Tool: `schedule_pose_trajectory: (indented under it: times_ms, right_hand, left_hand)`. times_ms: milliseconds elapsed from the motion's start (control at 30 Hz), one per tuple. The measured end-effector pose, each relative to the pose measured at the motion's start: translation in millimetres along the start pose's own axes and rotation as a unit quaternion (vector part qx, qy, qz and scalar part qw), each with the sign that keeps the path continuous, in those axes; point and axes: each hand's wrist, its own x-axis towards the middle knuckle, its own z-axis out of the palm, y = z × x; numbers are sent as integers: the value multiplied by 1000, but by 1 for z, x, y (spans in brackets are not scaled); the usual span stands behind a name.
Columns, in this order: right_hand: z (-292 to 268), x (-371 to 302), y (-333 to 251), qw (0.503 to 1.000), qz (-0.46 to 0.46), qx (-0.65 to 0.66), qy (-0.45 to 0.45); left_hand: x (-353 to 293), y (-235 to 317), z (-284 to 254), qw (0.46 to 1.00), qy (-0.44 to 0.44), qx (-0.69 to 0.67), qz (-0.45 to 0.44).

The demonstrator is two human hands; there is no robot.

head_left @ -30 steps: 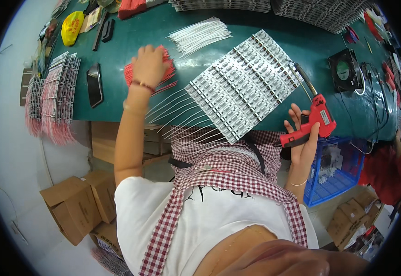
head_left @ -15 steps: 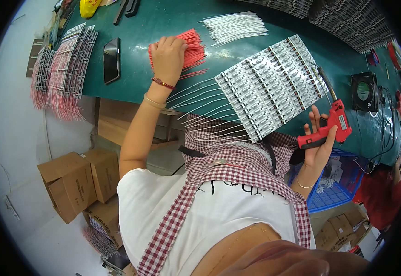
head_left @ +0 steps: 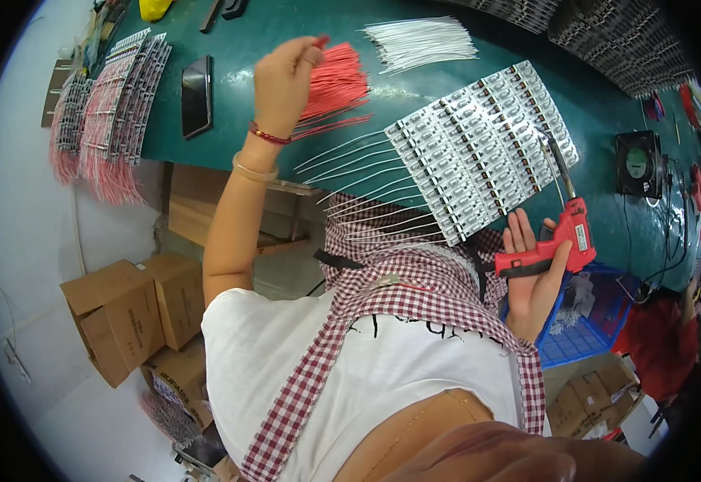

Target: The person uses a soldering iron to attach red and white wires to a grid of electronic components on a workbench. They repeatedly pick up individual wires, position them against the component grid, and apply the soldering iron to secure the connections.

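Head view, right hand (head_left: 534, 281): fingers loosely clamped on the red soldering gun (head_left: 577, 233); hold the tip steady, as it probably runs hot.
Component panel (head_left: 483, 149): rests on the green surface (head_left: 234, 92), beneath the gun's tip; contact cannot be told.
Left hand (head_left: 284, 84): fingertips drawn together; grip on a wire cannot be told.
Red wire pile (head_left: 338, 80): just beside the left hand; draw strands by one end to limit tangling.
White wire bundle (head_left: 420, 42): beyond the panel; best left separate.

Desk (head_left: 238, 104) was dark green, one wire bundle (head_left: 341, 80) red, another wire bundle (head_left: 421, 42) white, board panel (head_left: 483, 149) silvery white with dark-speckled rows, soldering gun (head_left: 577, 234) red and black, phone (head_left: 197, 96) black, crate (head_left: 567, 350) blue, shirt (head_left: 286, 345) white with black print, apron (head_left: 415, 302) checked maroon and white.
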Motion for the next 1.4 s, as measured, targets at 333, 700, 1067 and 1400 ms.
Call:
schedule_pose_trajectory:
  times_ms: [333,700,1067,1400]
  right_hand:
    - [-11,6,4,998,18,43,-39]
    - [-23,20,-2,998,21,35,-56]
    - [-23,12,-11,998,-18,46,-29]
    - [-15,-8,-19,981,-39,-161,-100]
  left_hand:
    - [-32,26,13,918,175,-353,-54]
    - [-62,25,27,927,155,-339,-43]
    - [-59,29,27,917,139,-369,-64]
    - [-86,78,5,980,-181,-28,-77]
